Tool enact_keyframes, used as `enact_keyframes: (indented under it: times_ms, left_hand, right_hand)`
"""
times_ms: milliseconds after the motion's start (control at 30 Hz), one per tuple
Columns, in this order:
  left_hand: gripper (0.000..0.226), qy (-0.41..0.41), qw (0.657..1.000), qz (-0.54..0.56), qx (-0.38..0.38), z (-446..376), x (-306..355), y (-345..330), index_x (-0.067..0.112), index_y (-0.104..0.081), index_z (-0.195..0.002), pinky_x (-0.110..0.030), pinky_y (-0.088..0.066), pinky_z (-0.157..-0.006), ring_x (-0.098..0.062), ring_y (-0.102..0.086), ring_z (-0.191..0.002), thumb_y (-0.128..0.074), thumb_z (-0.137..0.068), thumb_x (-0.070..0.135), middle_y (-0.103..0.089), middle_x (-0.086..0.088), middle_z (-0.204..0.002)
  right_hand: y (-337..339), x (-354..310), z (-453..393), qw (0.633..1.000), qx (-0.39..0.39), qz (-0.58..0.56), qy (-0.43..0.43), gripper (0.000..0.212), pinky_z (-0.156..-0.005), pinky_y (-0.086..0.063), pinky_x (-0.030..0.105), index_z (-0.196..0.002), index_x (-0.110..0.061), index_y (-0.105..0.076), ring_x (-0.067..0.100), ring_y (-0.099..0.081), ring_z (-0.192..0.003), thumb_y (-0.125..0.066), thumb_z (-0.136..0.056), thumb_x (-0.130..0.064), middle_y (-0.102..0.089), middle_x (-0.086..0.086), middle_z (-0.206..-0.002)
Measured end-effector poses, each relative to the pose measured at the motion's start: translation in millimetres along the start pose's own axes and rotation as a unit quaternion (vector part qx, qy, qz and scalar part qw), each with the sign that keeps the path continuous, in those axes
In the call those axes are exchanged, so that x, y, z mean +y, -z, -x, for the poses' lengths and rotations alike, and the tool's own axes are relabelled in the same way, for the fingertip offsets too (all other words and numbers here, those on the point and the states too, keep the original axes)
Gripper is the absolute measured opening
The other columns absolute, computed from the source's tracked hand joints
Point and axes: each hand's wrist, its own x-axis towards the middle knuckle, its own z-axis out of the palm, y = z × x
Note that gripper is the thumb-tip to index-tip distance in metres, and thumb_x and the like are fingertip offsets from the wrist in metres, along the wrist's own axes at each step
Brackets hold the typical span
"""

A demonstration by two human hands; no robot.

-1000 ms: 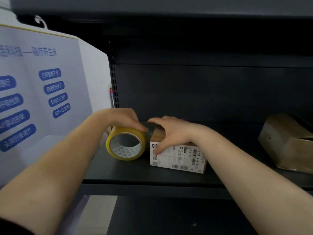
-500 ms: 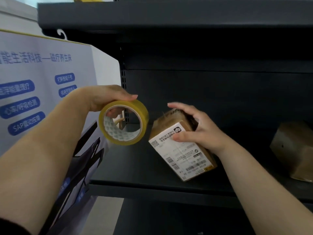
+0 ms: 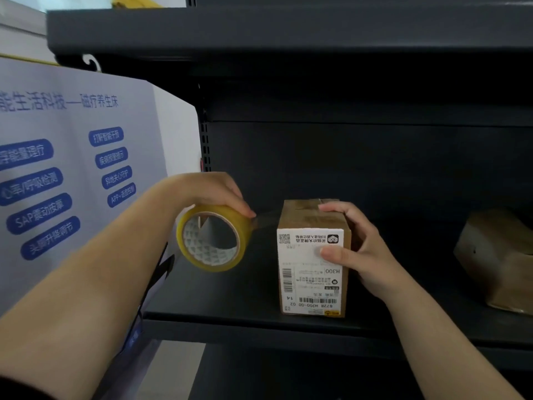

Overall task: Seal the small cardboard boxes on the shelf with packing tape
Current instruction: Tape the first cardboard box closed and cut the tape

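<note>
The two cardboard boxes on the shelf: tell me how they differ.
The box with the label stands upright near the shelf front, gripped by the right hand; the bare box sits tilted at the far right, untouched. The first carries a white printed label on its near face; the second shows plain brown sides. A strip of tape runs from the tape roll in the left hand to the first only. Both are small and brown.

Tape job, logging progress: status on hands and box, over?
Left hand grips tape roll, strip stretched to box. Right hand holds small box upright on shelf. Nothing in the way.
</note>
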Motion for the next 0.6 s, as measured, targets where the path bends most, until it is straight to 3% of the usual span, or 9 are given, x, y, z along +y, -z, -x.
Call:
enact_keyframes:
  times_ms: [100,167,233,367,467,600]
  left_hand:
    - [0.050,-0.005,0.999,-0.044,-0.007,-7,15,-16,0.014,-0.073,-0.071,-0.029,-0.055,-0.070,-0.017,-0.069,-0.067,-0.068,-0.050,0.059,-0.071,-0.005,-0.071]
    - [0.050,-0.005,0.997,-0.069,-0.013,-11,26,-27,0.014,-0.073,-0.073,-0.033,-0.057,-0.072,-0.021,-0.071,-0.072,-0.065,-0.047,0.056,-0.073,-0.007,-0.074]
    - [0.039,0.000,0.996,-0.093,-0.006,-16,36,-35,0.015,-0.073,-0.070,-0.032,-0.057,-0.068,-0.019,-0.071,-0.069,-0.066,-0.053,0.050,-0.073,-0.003,-0.070]
    - [0.023,-0.001,0.990,-0.141,0.007,-17,49,-39,0.019,-0.067,-0.057,-0.023,-0.045,-0.052,-0.010,-0.063,-0.053,-0.065,-0.061,0.042,-0.065,0.006,-0.054]
    - [0.019,-0.007,0.988,-0.153,0.008,-16,50,-41,0.020,-0.066,-0.061,-0.023,-0.045,-0.054,-0.010,-0.061,-0.053,-0.066,-0.069,0.037,-0.063,0.005,-0.057]
    - [0.019,-0.016,0.987,-0.156,0.021,-16,43,-41,0.021,-0.063,-0.061,-0.023,-0.045,-0.055,-0.011,-0.060,-0.056,-0.065,-0.078,0.030,-0.062,0.003,-0.061]
  right_hand:
    - [10,-15,4,0.993,-0.036,0.107,-0.029,0.059,-0.090,-0.051,0.042,-0.106,-0.042,-0.054,0.017,-0.053,-0.116,-0.080,-0.053,-0.045,-0.049,-0.003,-0.127]
    - [15,-34,-1,0.968,-0.073,0.236,-0.051,0.061,-0.094,-0.046,0.036,-0.106,-0.043,-0.048,0.009,-0.049,-0.116,-0.080,-0.055,-0.055,-0.045,-0.012,-0.127]
    - [17,-55,-13,0.918,-0.106,0.373,-0.082,0.062,-0.092,-0.042,0.033,-0.105,-0.039,-0.044,0.005,-0.048,-0.108,-0.073,-0.056,-0.063,-0.046,-0.016,-0.121]
    - [3,-86,-41,0.809,-0.184,0.549,-0.097,0.072,-0.070,-0.036,0.027,-0.109,-0.032,-0.038,0.001,-0.045,-0.082,-0.065,-0.055,-0.072,-0.047,-0.018,-0.095]
    - [-14,-87,-62,0.785,-0.247,0.553,-0.131,0.093,-0.081,-0.047,0.032,-0.132,-0.032,-0.026,0.004,-0.053,-0.083,-0.071,-0.058,-0.067,-0.053,-0.011,-0.103]
    - [-28,-79,-81,0.773,-0.289,0.548,-0.138,0.100,-0.074,-0.056,0.036,-0.141,-0.036,-0.020,0.014,-0.060,-0.089,-0.073,-0.060,-0.061,-0.049,-0.003,-0.118]
